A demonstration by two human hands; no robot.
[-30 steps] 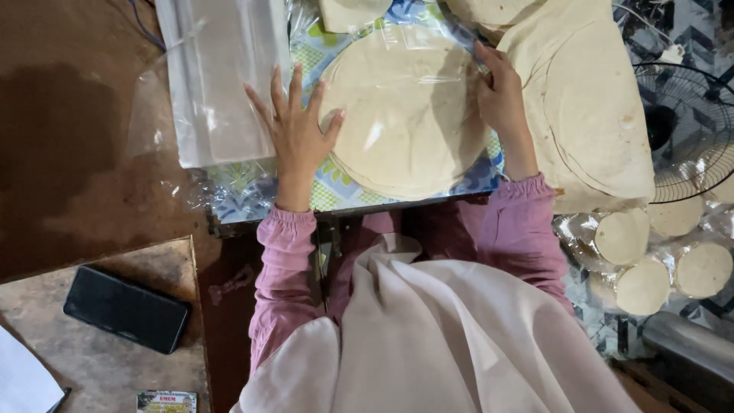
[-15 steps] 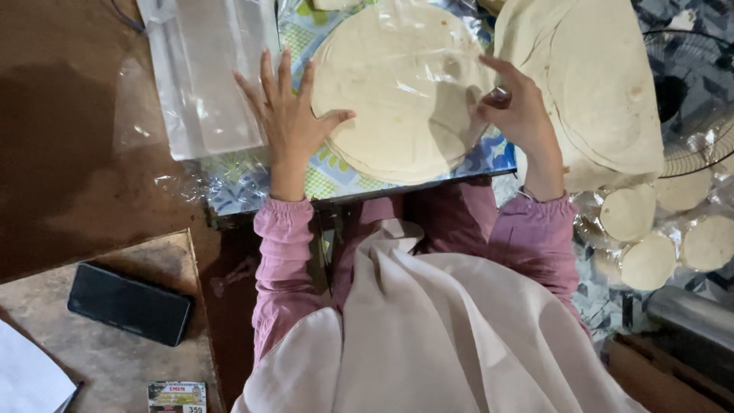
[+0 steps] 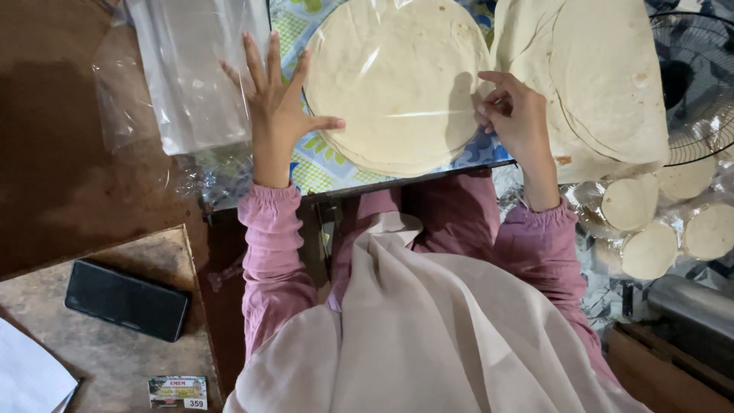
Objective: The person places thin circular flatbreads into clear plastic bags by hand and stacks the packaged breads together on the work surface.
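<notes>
Here, two hands [image 3: 279, 115] [image 3: 516, 122], one flatbread stack [image 3: 397, 84]

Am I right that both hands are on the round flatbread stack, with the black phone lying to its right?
Not quite. In the head view the left hand and right hand do flank the flatbread stack, but the black phone lies to its lower left, on the wooden board.

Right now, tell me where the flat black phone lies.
In the head view, the flat black phone lies at lower left on the worn wooden board, below the left hand, beside white paper.
</notes>
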